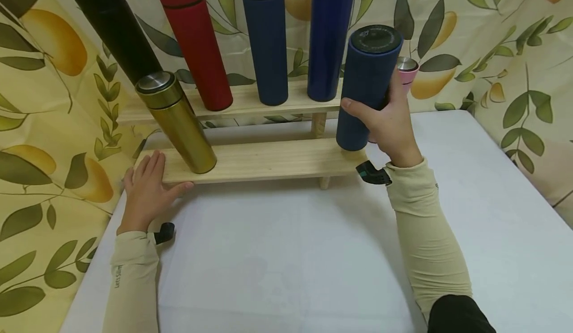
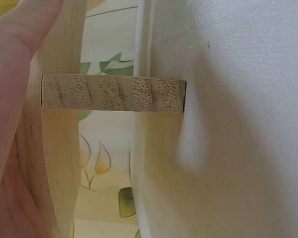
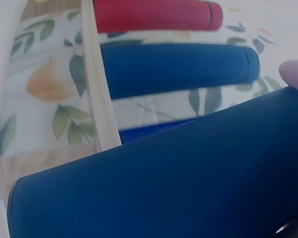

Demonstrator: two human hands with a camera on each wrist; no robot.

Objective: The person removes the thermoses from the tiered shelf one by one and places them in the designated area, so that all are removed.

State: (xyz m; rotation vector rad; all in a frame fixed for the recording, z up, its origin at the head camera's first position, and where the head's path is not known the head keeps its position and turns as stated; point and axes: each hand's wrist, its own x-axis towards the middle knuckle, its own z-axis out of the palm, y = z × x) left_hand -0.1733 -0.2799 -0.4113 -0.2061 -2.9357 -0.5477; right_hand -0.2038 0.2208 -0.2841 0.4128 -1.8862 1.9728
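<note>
My right hand grips a dark blue thermos bottle with a black-topped lid. Its base is at the right end of the lower shelf board of a wooden stand. In the right wrist view the same bottle fills the foreground, a fingertip at its side. At the board's left end, my left hand rests with fingers extended on the wood and thumb along the front edge. Beside it a gold thermos bottle with a silver cap stands on that board. The left wrist view shows the board's underside and a wooden leg.
On the upper shelf board stand a black bottle, a red one, a blue one and a glossy deep-blue one. Behind my right hand is a pink bottle. White cloth covers the table.
</note>
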